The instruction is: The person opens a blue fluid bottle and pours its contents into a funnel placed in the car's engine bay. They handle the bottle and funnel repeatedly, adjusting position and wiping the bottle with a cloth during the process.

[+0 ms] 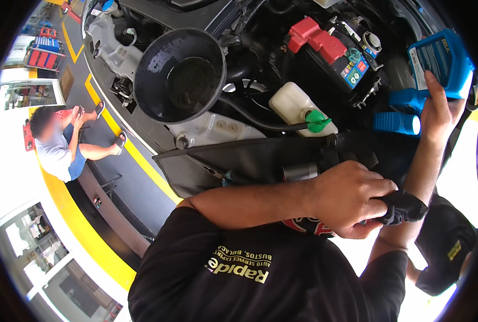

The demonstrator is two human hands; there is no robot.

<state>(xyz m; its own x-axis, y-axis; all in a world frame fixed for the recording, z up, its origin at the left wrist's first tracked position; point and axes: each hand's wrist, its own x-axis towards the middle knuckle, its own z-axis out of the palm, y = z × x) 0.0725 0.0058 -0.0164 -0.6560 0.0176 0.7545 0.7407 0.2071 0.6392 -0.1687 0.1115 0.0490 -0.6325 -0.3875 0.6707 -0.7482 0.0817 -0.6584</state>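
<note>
My right hand point(442, 110) grips a blue plastic jug point(448, 59) with a white label, holding it at the far right of the engine bay. Its thumb lies across the label side. Two more blue bottles point(397, 123) lie just left of that hand. Across my chest reaches my left arm, and my left hand point(351, 198) is closed round a bunched black cloth point(402, 208). The cloth presses against my right forearm. A wide black funnel point(142, 88), its bowl wet and dark inside, sits over the engine bay at the left.
A white reservoir point(292, 102) with a green cap point(317, 122) and a battery with a red cover point(317, 40) sit in the bay. A black fender cover point(217, 161) drapes the edge, near a metallic cylinder point(300, 172). One person point(59, 142) sits left; another point(447, 247) is at lower right.
</note>
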